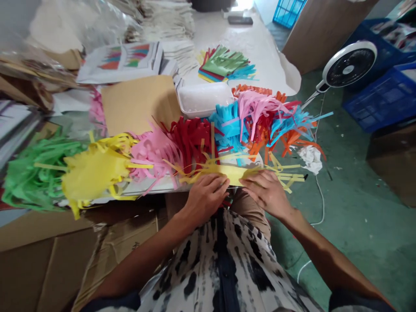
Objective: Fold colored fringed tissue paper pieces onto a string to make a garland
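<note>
A yellow fringed paper (234, 175) lies at the table's front edge, its cut strips spreading out to both sides. My left hand (208, 190) grips it left of its uncut middle, fingers pressed together. On the other side of that middle, my right hand (267, 190) holds the same paper with bent fingers. Just behind are fringed bundles in dark red (191, 141), blue (229, 125) and pink (154, 151). Further left sit a yellow bundle (95, 171) and a green one (39, 169).
A white tray (205, 99) stands behind the bundles beside a brown cardboard sheet (139, 104). Fringed papers (225, 63) are stacked farther back. Pink, blue and orange strips (260, 108) overhang the right edge. A white fan (349, 67) and blue crates (381, 95) are at right.
</note>
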Demonstrator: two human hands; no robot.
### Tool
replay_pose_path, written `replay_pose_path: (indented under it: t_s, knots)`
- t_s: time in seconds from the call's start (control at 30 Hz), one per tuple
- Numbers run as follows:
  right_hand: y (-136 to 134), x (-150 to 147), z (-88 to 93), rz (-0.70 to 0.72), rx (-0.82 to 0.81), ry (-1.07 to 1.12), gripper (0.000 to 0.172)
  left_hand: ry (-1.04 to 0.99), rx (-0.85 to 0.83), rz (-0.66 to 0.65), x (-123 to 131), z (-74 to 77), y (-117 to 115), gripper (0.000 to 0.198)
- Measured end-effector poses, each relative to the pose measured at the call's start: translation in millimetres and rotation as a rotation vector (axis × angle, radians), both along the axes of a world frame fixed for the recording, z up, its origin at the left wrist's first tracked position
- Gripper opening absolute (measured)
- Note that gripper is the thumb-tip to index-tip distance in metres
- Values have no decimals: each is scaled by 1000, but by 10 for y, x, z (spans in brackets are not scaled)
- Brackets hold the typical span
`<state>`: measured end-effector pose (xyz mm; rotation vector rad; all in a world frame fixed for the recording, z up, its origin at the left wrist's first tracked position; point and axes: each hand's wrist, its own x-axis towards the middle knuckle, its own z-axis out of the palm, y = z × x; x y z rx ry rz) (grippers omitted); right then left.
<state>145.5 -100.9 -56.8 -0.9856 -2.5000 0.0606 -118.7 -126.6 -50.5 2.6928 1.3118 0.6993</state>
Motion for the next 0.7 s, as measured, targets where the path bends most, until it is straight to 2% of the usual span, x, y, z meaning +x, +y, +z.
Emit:
replay_pose_path:
  t_s: [0.13, 0.3, 0.43, 0.57, 0.7]
  knots:
    - [129, 66, 60, 85, -57, -18, 26, -26, 55, -46, -19, -40, -12, 22]
    - [115, 62, 62, 132, -20, 45, 19, -83, 100, -4, -10, -161, 0, 30]
    - [84, 28, 77, 88, -61, 91, 12, -176, 33, -44, -38, -75, 31, 19]
    - [77, -71, 120, 46, -147, 69, 26, -240, -43, 25, -21, 39, 70, 15]
    - [118, -149, 140, -40, -190, 90, 18, -172, -51, 89, -12, 77, 79, 15]
